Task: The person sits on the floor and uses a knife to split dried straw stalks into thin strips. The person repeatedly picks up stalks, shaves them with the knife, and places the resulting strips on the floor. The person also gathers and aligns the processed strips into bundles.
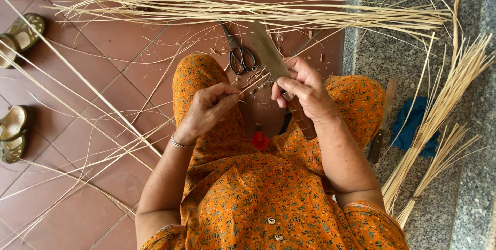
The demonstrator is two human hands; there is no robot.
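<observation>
The right hand (305,92) grips a knife (268,53) (blade outward) while the left hand (206,108) pinches 1 thin strip (253,82).

The scene is seen from a single head-worn camera, aimed steeply down over the lap and knees. The left hand (206,108) and right hand (305,92) are framed close, near the centre. Beyond the hands, tiled floor (119,48) is taken in; no second view is provided.
</observation>
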